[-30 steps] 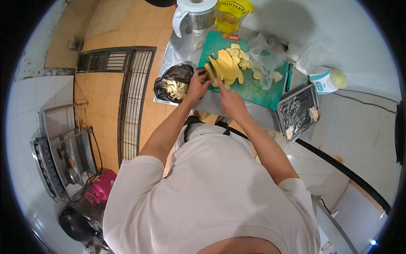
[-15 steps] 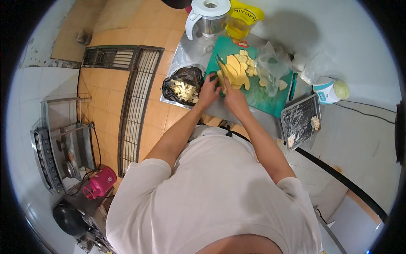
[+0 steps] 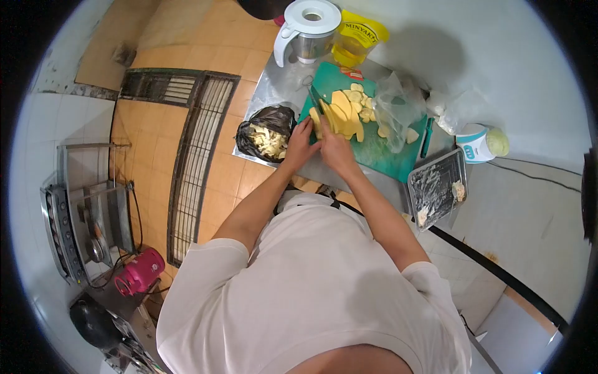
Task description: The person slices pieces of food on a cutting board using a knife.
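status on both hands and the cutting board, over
Left hand holding yellow piece; right hand holding knife; clear bag on board beside slices.

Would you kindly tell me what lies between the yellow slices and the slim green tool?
The head view shows a clear plastic bag and pale pieces on the green board, between the yellow slices and green tool.

1. Upper middle: the top edge crops a dark round vessel (image 3: 265, 6).
2. Upper center: the right hand (image 3: 337, 151) covers the handle of the knife (image 3: 314, 95).
3. Upper right of center: the plastic bag (image 3: 392, 103) veils part of the cutting board (image 3: 381, 153).
4. Top: the yellow pouch's (image 3: 358, 38) smaller print is illegible.
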The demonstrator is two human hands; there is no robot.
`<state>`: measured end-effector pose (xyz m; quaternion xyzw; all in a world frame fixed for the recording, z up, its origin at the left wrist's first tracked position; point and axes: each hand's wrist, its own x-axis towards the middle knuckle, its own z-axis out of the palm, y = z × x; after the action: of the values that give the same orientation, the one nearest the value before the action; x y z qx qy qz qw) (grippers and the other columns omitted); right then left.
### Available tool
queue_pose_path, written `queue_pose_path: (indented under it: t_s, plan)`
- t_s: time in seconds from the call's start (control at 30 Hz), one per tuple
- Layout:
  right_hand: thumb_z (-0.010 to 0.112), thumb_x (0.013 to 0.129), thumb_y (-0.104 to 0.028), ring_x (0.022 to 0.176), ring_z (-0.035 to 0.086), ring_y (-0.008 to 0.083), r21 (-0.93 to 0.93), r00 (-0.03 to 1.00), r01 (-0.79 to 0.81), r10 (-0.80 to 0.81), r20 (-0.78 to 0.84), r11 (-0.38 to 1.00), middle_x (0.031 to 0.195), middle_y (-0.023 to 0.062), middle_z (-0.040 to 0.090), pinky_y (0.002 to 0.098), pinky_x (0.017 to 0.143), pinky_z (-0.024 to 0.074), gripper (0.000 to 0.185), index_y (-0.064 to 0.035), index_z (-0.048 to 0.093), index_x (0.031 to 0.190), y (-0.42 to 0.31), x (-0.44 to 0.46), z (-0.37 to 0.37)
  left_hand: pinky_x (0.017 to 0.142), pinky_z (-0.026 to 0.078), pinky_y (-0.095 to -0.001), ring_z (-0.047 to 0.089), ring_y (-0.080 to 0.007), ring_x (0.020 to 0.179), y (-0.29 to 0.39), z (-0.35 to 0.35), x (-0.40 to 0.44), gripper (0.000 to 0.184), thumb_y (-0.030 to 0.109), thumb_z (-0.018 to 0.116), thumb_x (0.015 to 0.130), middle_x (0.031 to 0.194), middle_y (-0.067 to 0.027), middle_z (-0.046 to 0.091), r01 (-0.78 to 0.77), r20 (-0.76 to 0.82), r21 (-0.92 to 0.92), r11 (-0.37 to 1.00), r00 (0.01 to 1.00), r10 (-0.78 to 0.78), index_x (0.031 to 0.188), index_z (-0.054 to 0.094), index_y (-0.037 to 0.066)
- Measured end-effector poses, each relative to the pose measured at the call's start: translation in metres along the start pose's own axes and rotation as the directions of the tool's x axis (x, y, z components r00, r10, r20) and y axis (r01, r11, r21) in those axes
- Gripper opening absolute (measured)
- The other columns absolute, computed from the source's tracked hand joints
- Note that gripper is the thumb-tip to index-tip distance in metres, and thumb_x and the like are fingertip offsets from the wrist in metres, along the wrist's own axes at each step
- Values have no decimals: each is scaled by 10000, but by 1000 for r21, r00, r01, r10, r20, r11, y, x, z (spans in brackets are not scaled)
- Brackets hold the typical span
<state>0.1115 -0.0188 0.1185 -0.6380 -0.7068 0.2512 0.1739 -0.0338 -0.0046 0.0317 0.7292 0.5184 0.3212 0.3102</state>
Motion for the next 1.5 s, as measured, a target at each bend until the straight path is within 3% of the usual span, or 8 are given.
queue_pose_path:
  t_s: [0.2,0.3,0.53,0.83,0.87,1.07,1.2,1.5]
  plan:
    - [553,923,-140,850,661,538,-37,970,-133,138,202,990,957,357,661,601,784,519,629,-105,387,1528,4,2,-22,1117,397,-446,473,-412,1319,9,-2,7,795,235,802,799,1481,-240,464,28,7,-9,1000,1000,-28,1433,453,-93]
    - [545,930,-144,831,664,535,-79,995,-32,39,93,996,960,347,662,597,772,526,636,-110,369,1540,24,-9,-4,1112,398,-452,473,-417,1314,6,2,4,796,264,808,802,1482,-242,462,26,-12,-21,999,1000,-26,1425,463,-91]
    - [487,981,-145,721,645,523,-198,964,-97,141,226,975,785,314,649,612,670,514,643,-142,275,1588,-2,-39,-29,1111,394,-467,476,-426,1298,3,2,3,689,280,807,815,1445,-238,484,30,14,-9,1000,999,-29,1342,562,-89]
    - [494,910,-84,738,691,480,-282,965,-93,157,212,955,815,288,686,581,674,551,684,-88,307,1568,-13,-34,-29,1011,459,-462,582,-399,1124,35,-41,24,307,20,655,840,1233,-193,574,-30,-20,-86,996,999,28,1143,652,-30]
    - [490,910,-83,731,691,478,-274,964,-99,161,213,957,815,287,686,581,671,551,681,-89,310,1567,-13,-34,-29,991,463,-467,601,-390,1075,39,-42,37,231,78,623,885,1220,-172,587,-173,-126,-60,983,978,165,1102,653,5]
    - [499,943,-120,667,668,472,-261,978,-104,146,149,960,747,268,666,583,634,536,649,-128,327,1569,-5,-45,-10,1036,463,-445,564,-374,1201,36,-6,119,317,259,530,1012,1309,-161,565,-450,347,-153,880,809,474,1233,622,52]
    - [517,962,-145,651,655,480,-219,976,-114,150,157,969,725,269,658,579,623,531,628,-116,336,1562,-7,-45,-12,1187,337,-416,383,-315,1438,30,14,127,405,340,482,1060,1493,-123,464,-376,579,-172,910,709,402,1347,586,74]
    - [501,1024,-299,829,638,542,25,927,-372,369,70,928,851,344,658,614,771,495,364,25,609,1147,-13,-58,-28,1245,170,-532,245,-320,1525,27,19,125,482,428,397,1066,1550,-104,430,-514,535,-47,857,711,456,1382,569,108]
